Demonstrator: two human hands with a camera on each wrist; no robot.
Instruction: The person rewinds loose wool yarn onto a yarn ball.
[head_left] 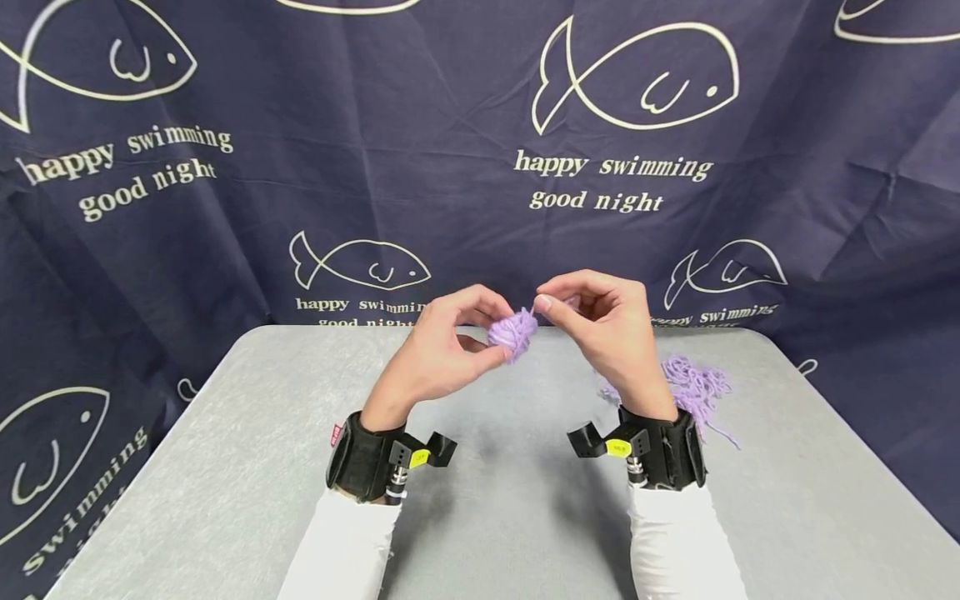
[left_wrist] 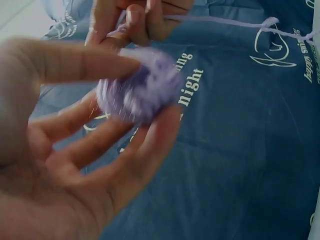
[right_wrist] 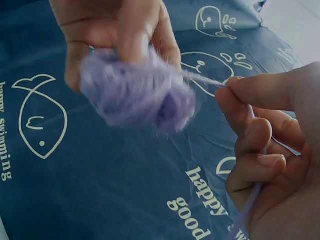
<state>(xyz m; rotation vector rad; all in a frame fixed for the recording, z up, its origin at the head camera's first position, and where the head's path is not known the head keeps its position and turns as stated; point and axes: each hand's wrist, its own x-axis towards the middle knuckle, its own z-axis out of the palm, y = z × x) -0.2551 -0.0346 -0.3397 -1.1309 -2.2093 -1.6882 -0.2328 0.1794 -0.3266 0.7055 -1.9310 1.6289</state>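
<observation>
A small ball of purple yarn (head_left: 513, 335) is held up above the table between the thumb and fingers of my left hand (head_left: 450, 346). Just to its right, my right hand (head_left: 607, 325) pinches a yarn strand (right_wrist: 205, 79) between thumb and index finger. That strand runs taut from the ball to the pinch, then passes through the curled fingers and trails below them in the right wrist view. The ball (left_wrist: 142, 87) looks blurred in the left wrist view. Behind the right wrist, a loose heap of purple yarn (head_left: 693, 387) lies on the table, partly hidden by the arm.
A grey table (head_left: 225, 467) spreads beneath both arms. Behind it hangs a dark blue cloth (head_left: 450, 150) printed with white fish and lettering. Each wrist wears a black strap with a small camera mount, such as the left mount (head_left: 420, 454).
</observation>
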